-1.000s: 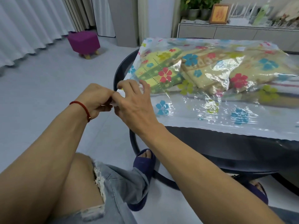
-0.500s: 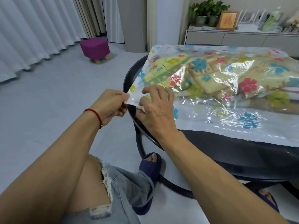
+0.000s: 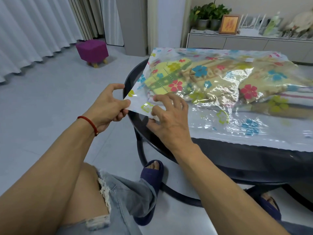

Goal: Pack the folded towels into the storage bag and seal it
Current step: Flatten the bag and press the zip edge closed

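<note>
left hand [image 3: 108, 106] pinches bag [image 3: 220, 99] corner off table [image 3: 237, 155] edge | right hand [image 3: 169, 119] beside it, thumb under, fingers spread on top | seal edge runs away from both hands along table | towels [image 3: 169, 77] inside

storage bag [image 3: 237, 116] cut off at right edge; shelf items [image 3: 288, 24] blurred.
</note>
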A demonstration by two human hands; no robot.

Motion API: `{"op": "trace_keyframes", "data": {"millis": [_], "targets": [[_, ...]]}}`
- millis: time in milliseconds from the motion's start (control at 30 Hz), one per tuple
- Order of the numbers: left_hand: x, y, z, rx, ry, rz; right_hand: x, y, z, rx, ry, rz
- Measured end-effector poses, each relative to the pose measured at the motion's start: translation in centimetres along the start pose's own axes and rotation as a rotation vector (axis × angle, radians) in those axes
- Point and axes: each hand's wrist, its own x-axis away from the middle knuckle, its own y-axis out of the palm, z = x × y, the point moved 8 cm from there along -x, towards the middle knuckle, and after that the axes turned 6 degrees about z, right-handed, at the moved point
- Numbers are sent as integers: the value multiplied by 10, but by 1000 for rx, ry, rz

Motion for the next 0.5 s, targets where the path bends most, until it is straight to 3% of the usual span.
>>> {"op": "trace_keyframes", "data": {"millis": [133, 200, 233, 300, 367, 400, 500], "targets": [[5, 1, 8, -107, 38, 41, 19, -24, 38, -13, 83, 2], [10, 5, 15, -386, 133, 98, 22, -29, 48, -27, 109, -5], [15, 9, 25, -613, 255, 170, 22, -29, 48, -21, 105, -4], [41, 33, 55, -995, 677, 323, 17, -27, 44, -1, 67, 22], [66, 73, 68, -1161, 1029, 217, 11, -25, 39, -7, 22, 69], [71, 90, 65, -1224, 1089, 117, 10, -25, 38, -9, 1, 95], [60, 108, 57, -1232, 1017, 26, 15, -24, 40, 40, -50, 114]]}}
